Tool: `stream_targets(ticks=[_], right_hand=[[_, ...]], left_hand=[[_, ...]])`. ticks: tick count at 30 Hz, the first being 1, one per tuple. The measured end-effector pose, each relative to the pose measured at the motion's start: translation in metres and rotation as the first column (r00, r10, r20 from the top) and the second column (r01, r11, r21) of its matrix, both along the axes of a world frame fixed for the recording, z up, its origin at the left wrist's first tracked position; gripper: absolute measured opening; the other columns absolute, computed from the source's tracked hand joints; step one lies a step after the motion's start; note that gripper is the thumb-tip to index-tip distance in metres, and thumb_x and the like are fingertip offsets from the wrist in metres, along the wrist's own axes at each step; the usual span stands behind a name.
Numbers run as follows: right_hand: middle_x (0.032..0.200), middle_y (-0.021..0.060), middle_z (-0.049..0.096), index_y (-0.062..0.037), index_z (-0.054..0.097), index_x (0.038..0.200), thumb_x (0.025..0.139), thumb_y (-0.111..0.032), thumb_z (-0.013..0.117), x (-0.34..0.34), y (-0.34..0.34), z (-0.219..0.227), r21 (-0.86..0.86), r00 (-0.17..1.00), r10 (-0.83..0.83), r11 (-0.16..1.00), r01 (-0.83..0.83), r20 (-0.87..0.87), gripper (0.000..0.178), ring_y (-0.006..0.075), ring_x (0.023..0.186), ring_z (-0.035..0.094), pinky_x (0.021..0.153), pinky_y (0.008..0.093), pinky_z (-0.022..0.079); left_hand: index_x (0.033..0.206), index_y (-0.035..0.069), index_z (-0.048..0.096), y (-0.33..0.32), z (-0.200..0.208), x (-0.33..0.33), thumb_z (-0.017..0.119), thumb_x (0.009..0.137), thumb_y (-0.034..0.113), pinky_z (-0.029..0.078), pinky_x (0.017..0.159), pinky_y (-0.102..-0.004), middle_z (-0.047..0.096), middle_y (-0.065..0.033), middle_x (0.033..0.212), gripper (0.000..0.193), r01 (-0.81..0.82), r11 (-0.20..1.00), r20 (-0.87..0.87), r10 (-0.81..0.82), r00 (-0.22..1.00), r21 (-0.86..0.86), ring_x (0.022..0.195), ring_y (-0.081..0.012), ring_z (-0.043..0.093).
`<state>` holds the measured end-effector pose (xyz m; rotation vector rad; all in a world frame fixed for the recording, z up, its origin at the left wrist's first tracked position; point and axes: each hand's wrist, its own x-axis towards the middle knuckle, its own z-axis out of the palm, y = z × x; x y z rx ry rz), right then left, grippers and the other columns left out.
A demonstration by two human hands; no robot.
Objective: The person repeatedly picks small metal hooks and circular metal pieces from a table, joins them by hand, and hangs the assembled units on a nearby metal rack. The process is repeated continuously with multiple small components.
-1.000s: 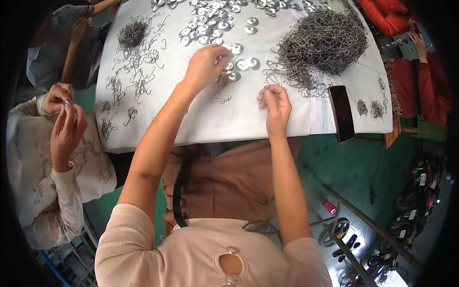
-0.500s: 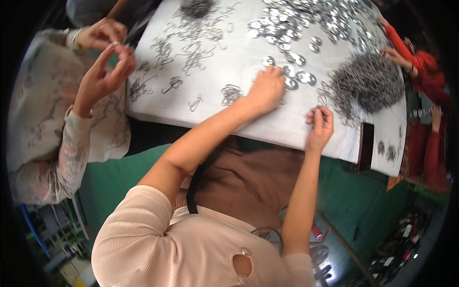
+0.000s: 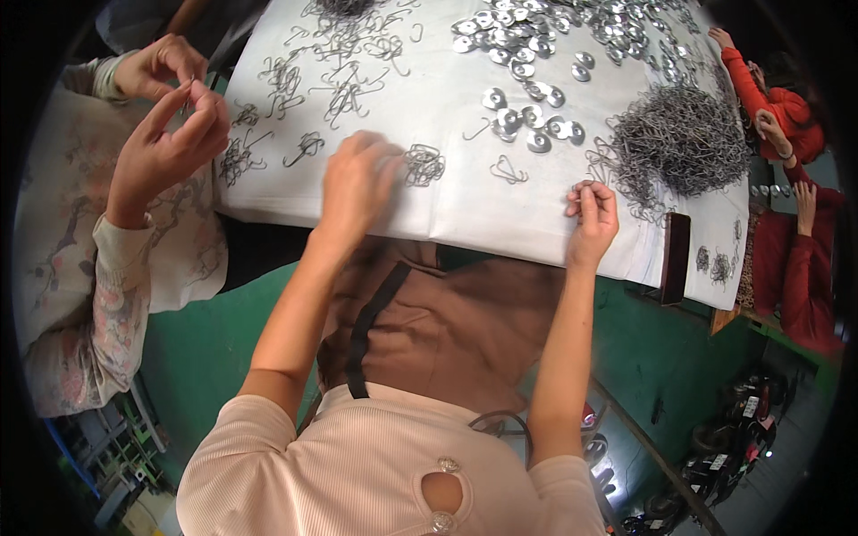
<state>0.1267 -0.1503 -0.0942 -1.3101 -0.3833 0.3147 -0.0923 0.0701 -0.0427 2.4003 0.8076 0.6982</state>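
Flanking hook bundle (image 3: pixel 424 165): left hand (image 3: pixel 360 183) (blurred, grip unclear), right hand (image 3: pixel 593 214) pinched closed; discs (image 3: pixel 532 116) beyond, hook heap (image 3: pixel 681 143), phone (image 3: pixel 675 259) rightward.

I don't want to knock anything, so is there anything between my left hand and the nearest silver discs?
Yes: a small bundle of wire hooks lies on the white cloth just right of your left hand, then a loose hook just left of the silver discs.
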Motion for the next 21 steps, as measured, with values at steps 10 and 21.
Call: stream_targets(ticks=[10,21], right_hand=[[0.089,0.0097,0.063,0.0004,0.057,0.100,0.091,-0.008,0.060,-0.001,0.000,0.007,0.062,0.992,0.016,0.998,-0.008,-0.129,0.013,0.0144,0.075,0.062,0.061,0.0243,0.050],[0.092,0.0045,0.063,-0.0053,0.061,0.098,0.092,-0.014,0.059,-0.010,0.000,0.030,0.100,0.885,0.125,0.991,-0.090,-0.449,0.011,0.0134,0.081,0.062,0.065,0.0247,0.047]], left_hand=[[0.101,0.005,0.064,-0.012,-0.012,0.149,0.072,0.079,0.021,0.048,0.079,-0.0408,0.061,-0.0117,0.097,0.028,0.217,0.976,-0.171,-0.218,0.961,-0.023,0.091,-0.0314,0.060],[0.113,0.000,0.061,-0.018,0.007,0.140,0.063,0.088,0.011,0.054,0.073,-0.0287,0.068,-0.0119,0.093,0.028,0.217,0.573,0.182,-0.119,0.976,-0.790,0.087,-0.0177,0.068]])
